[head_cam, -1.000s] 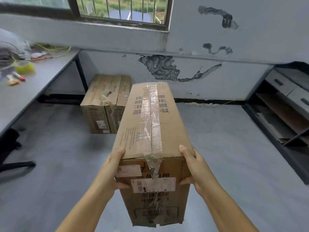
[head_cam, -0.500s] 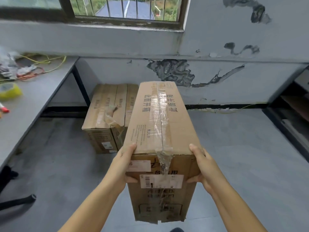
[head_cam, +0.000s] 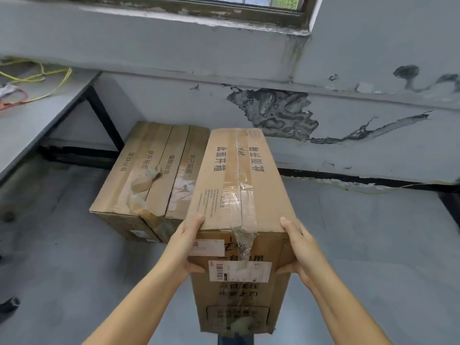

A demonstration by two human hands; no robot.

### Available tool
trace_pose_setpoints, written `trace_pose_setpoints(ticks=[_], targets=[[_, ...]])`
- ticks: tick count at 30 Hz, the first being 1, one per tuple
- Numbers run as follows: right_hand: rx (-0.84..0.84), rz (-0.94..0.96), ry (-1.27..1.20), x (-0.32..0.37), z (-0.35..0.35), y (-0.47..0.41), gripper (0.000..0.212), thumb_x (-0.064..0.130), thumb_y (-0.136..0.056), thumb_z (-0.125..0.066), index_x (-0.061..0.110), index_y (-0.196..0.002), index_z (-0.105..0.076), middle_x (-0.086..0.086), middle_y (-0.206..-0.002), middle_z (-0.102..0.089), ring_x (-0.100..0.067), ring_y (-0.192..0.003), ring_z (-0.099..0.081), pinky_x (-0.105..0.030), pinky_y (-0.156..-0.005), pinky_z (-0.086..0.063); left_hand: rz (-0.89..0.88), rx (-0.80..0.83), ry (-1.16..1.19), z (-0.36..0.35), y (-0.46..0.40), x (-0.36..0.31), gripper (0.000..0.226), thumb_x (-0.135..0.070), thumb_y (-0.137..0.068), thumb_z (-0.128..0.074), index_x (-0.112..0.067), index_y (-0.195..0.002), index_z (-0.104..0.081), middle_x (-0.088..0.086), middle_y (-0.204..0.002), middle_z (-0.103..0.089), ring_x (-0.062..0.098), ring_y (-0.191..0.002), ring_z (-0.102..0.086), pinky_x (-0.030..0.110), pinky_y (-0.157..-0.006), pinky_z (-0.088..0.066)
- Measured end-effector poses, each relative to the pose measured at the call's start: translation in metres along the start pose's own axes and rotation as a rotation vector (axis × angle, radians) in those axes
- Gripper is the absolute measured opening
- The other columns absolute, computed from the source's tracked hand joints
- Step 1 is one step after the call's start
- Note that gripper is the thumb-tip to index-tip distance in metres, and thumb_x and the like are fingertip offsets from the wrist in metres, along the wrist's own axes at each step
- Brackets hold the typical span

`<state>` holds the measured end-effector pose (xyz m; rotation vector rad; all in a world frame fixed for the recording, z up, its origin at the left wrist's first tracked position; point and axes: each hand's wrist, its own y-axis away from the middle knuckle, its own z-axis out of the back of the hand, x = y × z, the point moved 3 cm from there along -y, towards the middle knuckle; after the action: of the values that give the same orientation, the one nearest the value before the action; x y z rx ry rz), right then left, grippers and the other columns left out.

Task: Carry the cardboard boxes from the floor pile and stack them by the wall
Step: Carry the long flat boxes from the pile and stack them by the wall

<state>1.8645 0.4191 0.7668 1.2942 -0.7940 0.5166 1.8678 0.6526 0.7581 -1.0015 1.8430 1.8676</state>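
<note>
Grey wall (head_cam: 373, 150) fills the back, paint peeled away in a dark patch, a window frame (head_cam: 174, 11) along the top. Grey floor (head_cam: 361, 245) below, and a grey table (head_cam: 29, 120) at the left edge with yellow wires (head_cam: 42, 75) lying on it. Against the wall, just beside the table leg, two cardboard boxes on the floor (head_cam: 149, 175) sit side by side, touching, printed 非开箱面 along their tops, tape torn and curling. And up front, the carried box (head_cam: 236, 185), held in the air, long side pointing at the wall, its left edge overlapping those two in view. Clear tape runs down its top seam; 此面开箱 reads on either side. The near end wears a white shipping slip and a barcode label, print too small to read. Left hand (head_cam: 185, 247) grips the near left corner, right hand (head_cam: 298, 247) the near right corner, thumbs across the end face, fingers wrapped round the sides.
</note>
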Motion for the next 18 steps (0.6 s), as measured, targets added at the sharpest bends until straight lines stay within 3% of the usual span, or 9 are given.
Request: trace_pose_setpoints(ticks=[5, 8, 10, 13, 16, 18], targets=[[0.042, -0.036, 0.080, 0.024, 0.004, -0.113, 0.048, 0.045, -0.093, -0.051, 0.031, -0.138, -0.043, -0.001, -0.133, -0.054, -0.030, -0.122, -0.050, -0.059, -0.068, -0.056, 0.006, -0.024, 0.049, -0.044, -0.079, -0.018, 0.032, -0.047, -0.093, -0.050, -0.040, -0.124, -0.050, -0.004, -0.115, -0.062, 0.021, -0.098, -0.057, 0.059, -0.080, -0.049], [0.058, -0.046, 0.104, 0.011, 0.002, -0.178, 0.053, 0.046, -0.092, -0.053, 0.032, -0.141, -0.040, 0.000, -0.129, -0.057, -0.027, -0.118, -0.054, -0.056, -0.069, -0.057, 0.003, -0.035, 0.056, -0.059, -0.136, -0.006, 0.034, -0.046, -0.094, -0.048, -0.038, -0.127, -0.049, -0.002, -0.116, -0.064, 0.020, -0.100, -0.060, 0.054, -0.081, -0.051], [0.063, -0.027, 0.102, -0.008, -0.003, -0.217, 0.052, 0.043, -0.093, -0.052, 0.034, -0.142, -0.039, 0.000, -0.126, -0.060, -0.023, -0.111, -0.059, -0.055, -0.075, -0.057, -0.021, -0.024, 0.041, -0.063, -0.178, 0.011, 0.036, -0.045, -0.094, -0.047, -0.038, -0.129, -0.049, -0.002, -0.116, -0.066, 0.020, -0.103, -0.062, 0.052, -0.080, -0.055], [0.069, -0.002, 0.074, -0.055, -0.014, -0.263, 0.044, 0.035, -0.096, -0.050, 0.034, -0.140, -0.042, 0.002, -0.121, -0.064, -0.020, -0.108, -0.062, -0.055, -0.091, -0.051, -0.033, -0.041, -0.003, -0.059, -0.235, 0.044, 0.033, -0.040, -0.096, -0.046, -0.036, -0.128, -0.049, -0.005, -0.115, -0.066, 0.012, -0.100, -0.064, 0.037, -0.070, -0.057], [0.085, -0.024, 0.050, -0.107, -0.024, -0.289, 0.050, 0.031, -0.095, -0.053, 0.034, -0.143, -0.038, 0.010, -0.119, -0.063, -0.013, -0.109, -0.061, -0.050, -0.094, -0.050, -0.040, -0.043, -0.047, -0.046, -0.277, 0.082, 0.036, -0.036, -0.097, -0.046, -0.035, -0.133, -0.045, -0.010, -0.116, -0.064, 0.007, -0.100, -0.064, 0.037, -0.082, -0.056], [0.100, -0.061, 0.061, -0.140, -0.025, -0.296, 0.052, 0.030, -0.096, -0.052, 0.037, -0.144, -0.034, 0.010, -0.125, -0.060, -0.014, -0.111, -0.059, -0.049, -0.094, -0.051, -0.029, -0.045, -0.055, -0.035, -0.293, 0.107, 0.035, -0.031, -0.097, -0.046, -0.037, -0.131, -0.044, -0.016, -0.111, -0.064, 0.001, -0.093, -0.066, 0.031, -0.080, -0.057]])
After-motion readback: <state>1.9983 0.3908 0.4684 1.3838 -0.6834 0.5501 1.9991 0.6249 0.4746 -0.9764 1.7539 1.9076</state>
